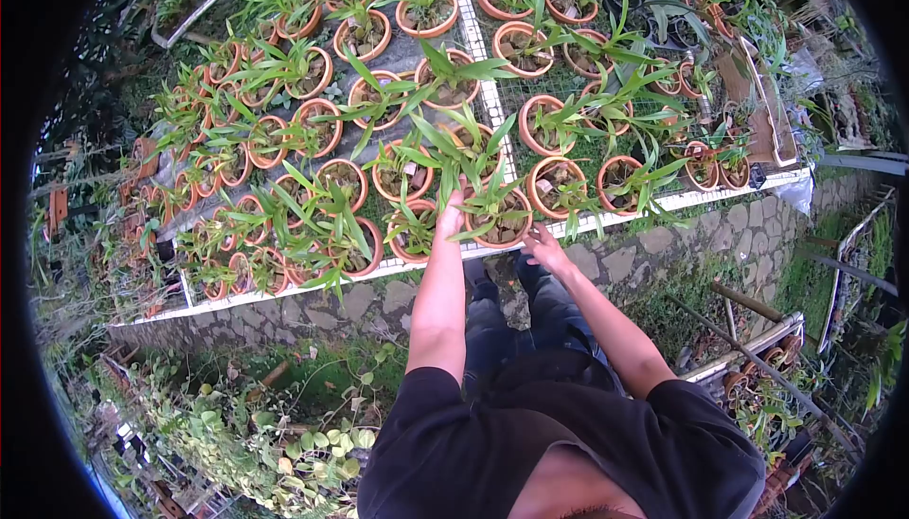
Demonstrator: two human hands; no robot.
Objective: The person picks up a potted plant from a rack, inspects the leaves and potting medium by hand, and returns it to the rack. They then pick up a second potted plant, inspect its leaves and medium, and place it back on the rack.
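Note:
A terracotta pot [512, 234] with a long-leaved green plant stands at the front edge of the bench, between my two hands. My left hand [451, 216] reaches in at the pot's left side, its fingers partly hidden among the leaves. At the right side of the same pot, low by the bench edge, is my right hand [544, 250], fingers apart and fingertips close to the rim. Another potted plant [411, 252] sits just left of my left forearm. To the right of my right hand stands a pot with pale chunks on its soil [557, 187].
Rows of similar clay pots cover the mesh-topped bench, split by a white strip [490, 107]. A white rail [653, 199] runs along the bench front. Below lies a stone-paved path [365, 306], with leafy plants [322, 453] behind at left and a framed bed [757, 347] at right.

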